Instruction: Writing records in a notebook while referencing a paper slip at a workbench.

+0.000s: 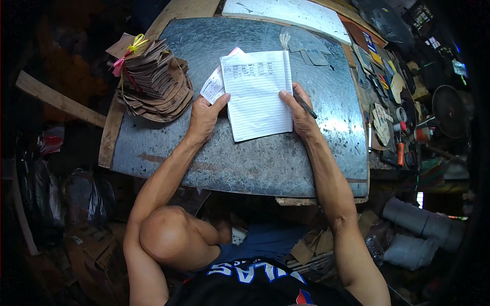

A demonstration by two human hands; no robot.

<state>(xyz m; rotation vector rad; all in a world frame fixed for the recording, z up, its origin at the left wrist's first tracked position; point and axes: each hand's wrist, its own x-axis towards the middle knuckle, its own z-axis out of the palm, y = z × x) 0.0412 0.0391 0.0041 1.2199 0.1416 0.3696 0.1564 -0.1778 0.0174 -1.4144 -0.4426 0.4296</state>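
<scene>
A ruled white notepad point(259, 107) with handwriting on its upper lines is held up over the grey worktop. My left hand point(205, 116) pinches its left edge, thumb in front. A paper slip point(214, 87) with writing sticks out behind the pad on that side, above my left thumb; whether my fingers grip it too is hidden. My right hand point(302, 116) clasps the pad's right edge with the thumb on the page. It also keeps a dark pen point(305, 105) between the fingers, slanting down to the right.
A stack of brown cut pieces point(153, 81), tied with yellow and pink ribbon, sits at the worktop's point(240, 168) left. Grey flat pieces point(310, 48) lie at the back right. Tools and a screwdriver-like orange handle point(400, 154) crowd the right-hand bench. A wooden plank point(58, 99) juts in from the left.
</scene>
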